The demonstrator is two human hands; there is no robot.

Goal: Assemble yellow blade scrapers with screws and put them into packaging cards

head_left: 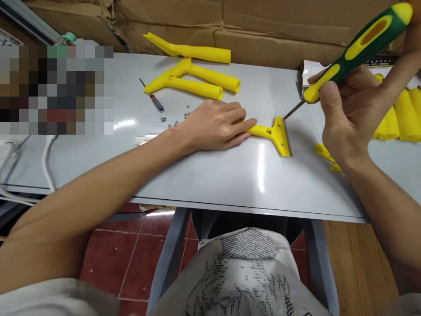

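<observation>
My left hand (220, 125) lies over the handle of a yellow scraper (278, 137), its fingers wrapped round it and pressing it to the table. The scraper's wide head points right, with a small screw in its lower part. A green and yellow screwdriver (358, 50) is in my right hand (353, 107), gripped between thumb and fingers. It slants down to the left, and its tip meets the upper end of the scraper head. Close by my left hand lie several small screws (176, 123).
Several yellow scraper handles (197, 87) lie at the back. A small screwdriver (156, 103) rests left of them. More yellow parts (404, 114) are at the right, with small yellow pieces (324, 152) beside my right wrist. Cardboard boxes (177, 19) line the back edge. White cables (48, 162) run at the left.
</observation>
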